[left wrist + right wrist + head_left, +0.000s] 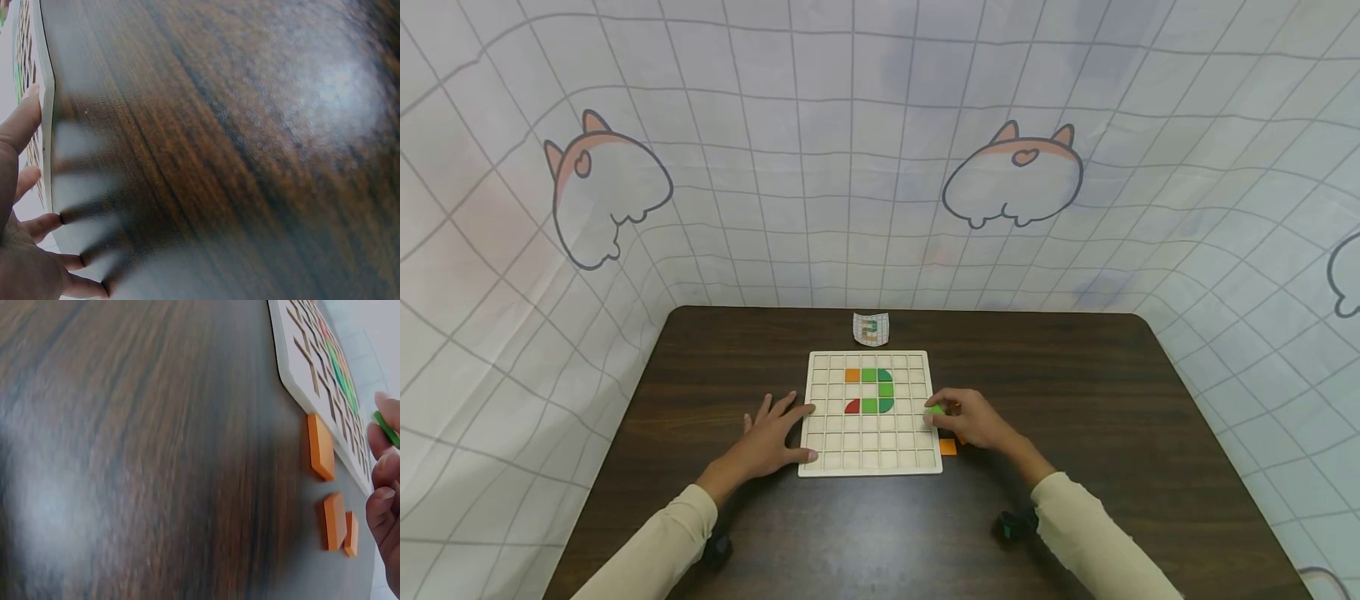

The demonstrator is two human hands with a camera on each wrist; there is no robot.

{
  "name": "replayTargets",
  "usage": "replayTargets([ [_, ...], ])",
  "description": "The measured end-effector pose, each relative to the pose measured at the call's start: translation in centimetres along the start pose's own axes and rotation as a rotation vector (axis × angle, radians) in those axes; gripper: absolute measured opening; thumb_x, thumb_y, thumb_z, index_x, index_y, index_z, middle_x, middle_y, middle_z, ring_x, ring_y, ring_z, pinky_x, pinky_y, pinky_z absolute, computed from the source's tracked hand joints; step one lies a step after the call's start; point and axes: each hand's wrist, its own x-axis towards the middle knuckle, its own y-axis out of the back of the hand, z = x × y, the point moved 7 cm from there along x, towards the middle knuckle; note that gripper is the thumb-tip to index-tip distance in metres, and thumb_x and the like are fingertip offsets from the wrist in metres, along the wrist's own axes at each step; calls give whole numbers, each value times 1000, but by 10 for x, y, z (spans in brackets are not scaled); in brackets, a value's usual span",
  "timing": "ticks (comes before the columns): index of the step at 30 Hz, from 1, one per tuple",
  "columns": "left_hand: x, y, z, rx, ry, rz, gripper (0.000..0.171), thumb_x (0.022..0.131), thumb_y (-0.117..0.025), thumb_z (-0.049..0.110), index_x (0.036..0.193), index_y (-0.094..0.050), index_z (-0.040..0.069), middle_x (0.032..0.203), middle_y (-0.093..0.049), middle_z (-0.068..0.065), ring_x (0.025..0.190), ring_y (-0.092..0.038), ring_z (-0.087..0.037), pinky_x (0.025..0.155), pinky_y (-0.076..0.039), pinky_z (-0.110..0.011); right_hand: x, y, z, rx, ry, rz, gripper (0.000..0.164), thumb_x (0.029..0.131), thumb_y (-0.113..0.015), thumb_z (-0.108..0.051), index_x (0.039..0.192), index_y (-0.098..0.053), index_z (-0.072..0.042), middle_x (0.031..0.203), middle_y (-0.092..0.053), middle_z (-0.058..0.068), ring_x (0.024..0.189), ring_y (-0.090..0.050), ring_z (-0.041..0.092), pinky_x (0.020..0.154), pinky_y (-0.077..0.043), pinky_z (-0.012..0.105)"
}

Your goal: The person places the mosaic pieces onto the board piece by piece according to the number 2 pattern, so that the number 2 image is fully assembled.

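A cream board [865, 460] with a raised grid lies on the table. My left hand [760, 446] rests at its left side, fingers spread, with thumb and index fingertip on the rim. At the board's right edge my right hand [973, 417] pinches a small green tile [386, 430] between thumb and fingers. Set in the grid are an orange square [852, 376], several green squares [868, 406], a red rounded piece [852, 407] and two teal rounded pieces [886, 406]. Below the right hand, orange tiles [335, 520] lie beside the board, partly hidden in the head view.
Behind the board stands a small curved card [871, 330] printed with a coloured grid pattern. The dark wooden table [737, 350] is bordered by a white gridded cloth [820, 167] with cartoon animals. Dark wrist devices [1015, 527] sit by both sleeves.
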Motion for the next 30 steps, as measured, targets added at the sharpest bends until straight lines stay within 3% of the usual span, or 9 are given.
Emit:
replayTargets([
  [4, 0, 0, 1, 3, -3, 2, 84, 82, -79, 51, 152, -45, 22, 166, -23, -18, 150, -7, -56, 105, -9, -84, 3, -7, -4, 40, -29, -23, 24, 92, -75, -19, 113, -72, -7, 84, -65, 2, 55, -51, 9, 51, -46, 24],
  [10, -1, 1, 1, -4, -5, 5, 83, 82, -79, 51, 152, -45, 22, 165, -23, -18, 150, -6, -56, 105, -9, -84, 8, -17, -14, 39, -21, -42, 27, 90, -76, -17, 115, -73, -7, 90, -66, 2, 65, -52, 12, 56, -43, 21],
  [16, -1, 0, 0, -2, -1, -1, 84, 82, -79, 52, 152, -45, 22, 166, -23, -18, 150, -6, -55, 105, -8, -84, 15, -28, -22, 62, 18, -71, 29, 89, -76, -16, 117, -73, -6, 96, -68, 5, 74, -57, 10, 65, -49, 21],
  [30, -1, 0, 1, -5, 9, -6, 84, 82, -79, 52, 152, -45, 22, 166, -22, -18, 151, -6, -55, 105, -8, -84, 33, -48, -40, 113, 74, -53, 30, 90, -76, -18, 116, -72, -3, 90, -67, 5, 58, -46, 4, 56, -40, 20],
])
